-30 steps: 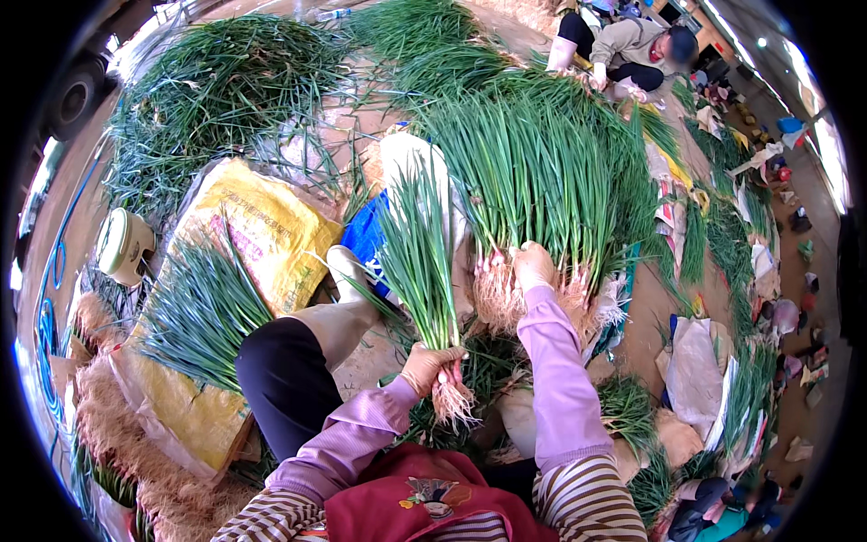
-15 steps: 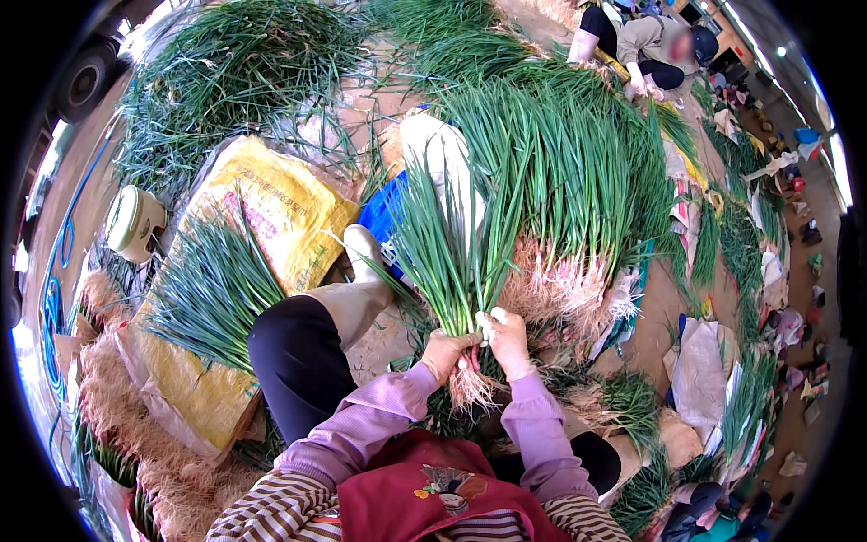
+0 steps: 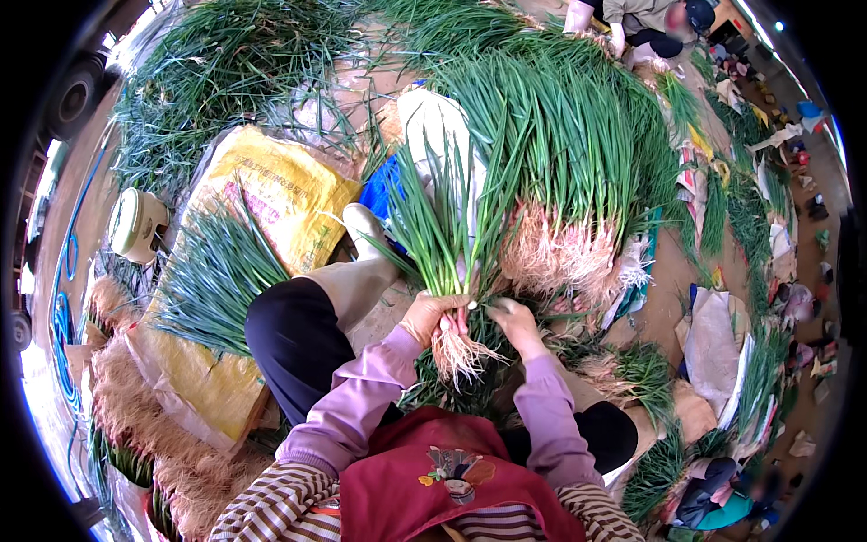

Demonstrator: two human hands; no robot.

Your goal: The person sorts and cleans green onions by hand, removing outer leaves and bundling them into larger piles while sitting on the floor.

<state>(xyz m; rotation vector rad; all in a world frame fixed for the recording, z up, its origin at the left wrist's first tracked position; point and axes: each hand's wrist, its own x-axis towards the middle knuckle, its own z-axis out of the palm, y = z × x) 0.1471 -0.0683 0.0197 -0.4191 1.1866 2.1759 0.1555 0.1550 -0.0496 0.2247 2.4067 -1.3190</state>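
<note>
A bunch of green onions (image 3: 442,253) stands upright before me, its long leaves fanning away and its pale roots (image 3: 459,358) hanging toward my lap. Wrapped round the white-pink stems just above the roots is my left hand (image 3: 432,316). Just right of the bunch, my right hand (image 3: 515,323) has its fingers curled together beside some green leaves; what they pinch, if anything, is too small to make out. A large heap of green onions (image 3: 578,154) lies beyond my right hand, roots facing me.
At left, a smaller pile of green onions (image 3: 212,280) rests on yellow sacks (image 3: 271,185). A white bucket (image 3: 137,226) stands farther left, near rooty bundles (image 3: 135,397). Loose leaves (image 3: 235,81) are heaped at far left. Another person (image 3: 659,27) crouches at far right.
My right hand has come off the stems and moved slightly right. My left hand still grips the bunch, which has shifted a little left and up.
</note>
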